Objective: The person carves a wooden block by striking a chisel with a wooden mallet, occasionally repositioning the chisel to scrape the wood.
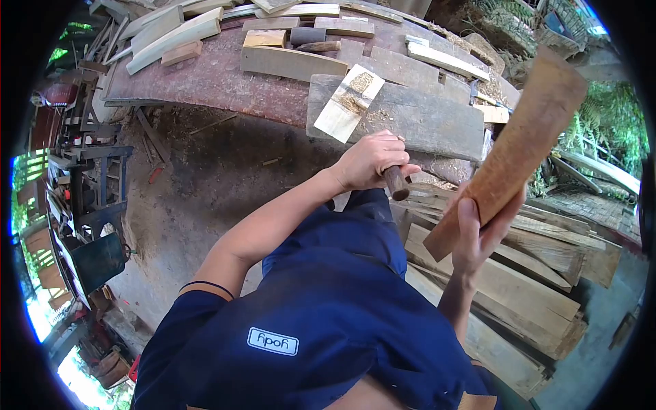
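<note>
Curled tight round the handle of a chisel-like tool (396, 183) in the left hand (376, 158), and clamped with thumb across the face of a flat wooden slab (516, 133) in the right hand (478, 225). Pointed from the left fist toward the upper left, near a pale block (337, 121) at upper centre; too fine to tell whether touching it. Nearer to that block with the left hand than with the right. Along the block, a long axis from lower left to upper right, roughly crosswise to the tool; along the slab, a similar slant, to the right of the handle's butt and apart from it. Beneath the block, a grey plank (437, 119), strewn with shavings, on a reddish bench (212, 82). Toward the top edge, wood offcuts (294, 63); at lower right, stacked boards (506, 280); at far right, greenery (605, 130).
</note>
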`<state>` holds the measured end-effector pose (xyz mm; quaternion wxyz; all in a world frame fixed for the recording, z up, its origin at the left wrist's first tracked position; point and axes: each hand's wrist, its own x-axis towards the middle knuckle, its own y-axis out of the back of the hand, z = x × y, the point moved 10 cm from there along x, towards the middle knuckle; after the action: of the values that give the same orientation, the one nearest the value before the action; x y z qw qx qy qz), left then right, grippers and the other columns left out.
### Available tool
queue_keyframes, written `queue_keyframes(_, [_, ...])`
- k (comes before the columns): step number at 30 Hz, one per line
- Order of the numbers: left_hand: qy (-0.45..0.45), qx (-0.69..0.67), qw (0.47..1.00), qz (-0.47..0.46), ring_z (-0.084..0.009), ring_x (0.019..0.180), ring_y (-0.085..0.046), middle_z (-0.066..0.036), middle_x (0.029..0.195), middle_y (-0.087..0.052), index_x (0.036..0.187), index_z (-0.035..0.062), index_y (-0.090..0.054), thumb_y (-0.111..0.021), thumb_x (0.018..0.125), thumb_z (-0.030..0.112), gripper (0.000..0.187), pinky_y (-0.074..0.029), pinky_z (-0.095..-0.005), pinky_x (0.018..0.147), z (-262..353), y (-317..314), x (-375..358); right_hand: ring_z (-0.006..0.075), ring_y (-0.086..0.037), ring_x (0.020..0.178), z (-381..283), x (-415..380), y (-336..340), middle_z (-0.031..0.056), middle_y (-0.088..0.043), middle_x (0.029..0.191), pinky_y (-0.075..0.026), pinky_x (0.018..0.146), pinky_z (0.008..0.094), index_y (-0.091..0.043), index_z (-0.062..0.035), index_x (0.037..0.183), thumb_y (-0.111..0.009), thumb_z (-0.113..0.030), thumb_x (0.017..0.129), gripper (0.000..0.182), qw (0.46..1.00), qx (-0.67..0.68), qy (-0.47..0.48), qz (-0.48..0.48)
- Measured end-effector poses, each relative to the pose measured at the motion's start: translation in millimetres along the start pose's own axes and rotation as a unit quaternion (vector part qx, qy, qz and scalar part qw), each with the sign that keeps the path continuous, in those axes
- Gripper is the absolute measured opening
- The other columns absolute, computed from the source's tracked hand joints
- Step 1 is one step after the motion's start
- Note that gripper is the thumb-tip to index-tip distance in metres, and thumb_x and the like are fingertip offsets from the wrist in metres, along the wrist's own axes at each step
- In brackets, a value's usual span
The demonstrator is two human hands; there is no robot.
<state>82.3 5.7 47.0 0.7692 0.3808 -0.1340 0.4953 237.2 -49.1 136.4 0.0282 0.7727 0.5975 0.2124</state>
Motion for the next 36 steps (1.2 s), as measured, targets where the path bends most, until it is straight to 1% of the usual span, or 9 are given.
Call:
queue_keyframes(4, [0.018, -0.025, 0.999, 0.035, -0.029, 0.063, -0.052, -0.007, 0.065, -0.049, 0.068, 0.0075, -0.052, -0.076, 0.082, 0.018, 0.03, -0.042, -0.036, 0.063, -5.7, 15.1, -4.6, 0.0234, -0.047, 0.117, -2.5, 0.1, -3.0, 0.0164, -0.042, 0.134, -0.042, 0.098, 0.0374, -0.026, 0.0012, 0.148, -0.069, -0.01, 0.08, 0.081, 1.0, -0.017, 0.016, -0.008])
queue_keyframes(7, [0.03, -0.037, 0.998, 0.05, -0.0284, 0.062, -0.051, -0.007, 0.064, -0.049, 0.068, 0.0075, -0.051, -0.077, 0.082, 0.015, 0.03, -0.041, -0.0351, 0.062, -11.2, 24.0, -6.2, 0.0227, -0.046, 0.117, 17.8, -4.4, -18.6, 0.0144, -0.044, 0.13, -0.04, 0.099, 0.0366, -0.028, 0.0005, 0.147, -0.07, -0.01, 0.081, 0.079, 0.993, 0.064, -0.1, -0.023])
queue_keyframes(16, [0.101, -0.036, 0.99, 0.088, -0.0296, 0.059, -0.049, -0.01, 0.062, -0.048, 0.068, 0.0037, -0.05, -0.074, 0.084, 0.014, 0.03, -0.04, -0.035, 0.06, -24.7, 43.3, 3.1, 0.0271, -0.047, 0.125, 1.2, 3.1, -41.2, 0.0189, -0.044, 0.137, -0.038, 0.105, 0.0402, -0.029, 0.0014, 0.147, -0.071, -0.012, 0.08, 0.08, 0.99, -0.038, -0.086, -0.108])
queue_keyframes(20, [0.072, -0.07, 0.985, 0.139, -0.0301, 0.059, -0.051, -0.011, 0.064, -0.051, 0.069, 0.0031, -0.051, -0.072, 0.083, 0.011, 0.026, -0.042, -0.0355, 0.059, -18.2, 53.2, 8.5, 0.0301, -0.058, 0.115, -49.2, 8.4, -42.0, 0.021, -0.052, 0.134, -0.044, 0.1, 0.0392, -0.03, -0.0002, 0.149, -0.076, -0.013, 0.074, 0.088, 0.992, -0.063, 0.091, -0.066])
queue_keyframes(23, [0.068, -0.089, 0.983, 0.145, -0.0323, 0.07, -0.056, -0.011, 0.074, -0.056, 0.077, 0.0041, -0.056, -0.073, 0.077, 0.01, 0.018, -0.043, -0.0383, 0.067, -28.0, 37.1, -4.6, 0.0349, -0.07, 0.097, -27.4, 2.5, -88.5, 0.0203, -0.059, 0.132, -0.057, 0.081, 0.039, -0.036, -0.0022, 0.148, -0.078, -0.013, 0.071, 0.088, 0.938, -0.21, 0.05, -0.27])
queue_keyframes(25, [0.089, -0.098, 0.982, 0.133, -0.0331, 0.091, -0.06, -0.011, 0.091, -0.062, 0.092, 0.0057, -0.061, -0.074, 0.073, 0.01, 0.024, -0.044, -0.0414, 0.081, -33.9, 31.5, -11.7, 0.0348, -0.069, 0.101, -39.3, 4.2, -84.8, 0.0205, -0.058, 0.134, -0.056, 0.083, 0.0389, -0.035, -0.0022, 0.148, -0.078, -0.012, 0.072, 0.088, 0.947, -0.198, 0.095, -0.234])
queue_keyframes(30, [0.151, -0.097, 0.982, 0.056, -0.031, 0.106, -0.062, -0.012, 0.111, -0.066, 0.109, 0.0064, -0.064, -0.075, 0.073, 0.008, 0.038, -0.045, -0.0399, 0.095, -59.0, 12.6, -24.0, 0.0349, -0.069, 0.102, -57.4, -5.9, -73.5, 0.0231, -0.059, 0.131, -0.056, 0.085, 0.0395, -0.034, -0.0036, 0.149, -0.078, -0.014, 0.073, 0.088, 0.96, -0.154, 0.167, -0.164])
queue_keyframes(33, [0.12, -0.123, 0.967, 0.19, -0.0141, 0.084, -0.064, -0.004, 0.087, -0.068, 0.086, 0.0012, -0.06, -0.075, 0.075, 0.005, 0.019, -0.047, -0.0341, 0.073, -40.7, 41.9, -12.0, 0.0351, -0.07, 0.097, -27.6, -3.0, -86.3, 0.0236, -0.064, 0.121, -0.057, 0.083, 0.0404, -0.032, -0.0063, 0.151, -0.076, -0.014, 0.076, 0.088, 0.953, -0.19, 0.08, -0.221])
queue_keyframes(36, [0.166, -0.214, 0.947, 0.173, -0.0072, 0.07, -0.057, -0.001, 0.074, -0.065, 0.08, 0.0006, -0.061, -0.076, 0.081, 0.009, 0.017, -0.044, -0.0277, 0.06, -75.1, 44.5, -8.8, 0.0361, -0.069, 0.1, -17.9, -0.2, -81.1, 0.025, -0.064, 0.12, -0.055, 0.086, 0.0415, -0.027, -0.0059, 0.152, -0.075, -0.015, 0.078, 0.089, 0.966, -0.158, 0.03, -0.201])
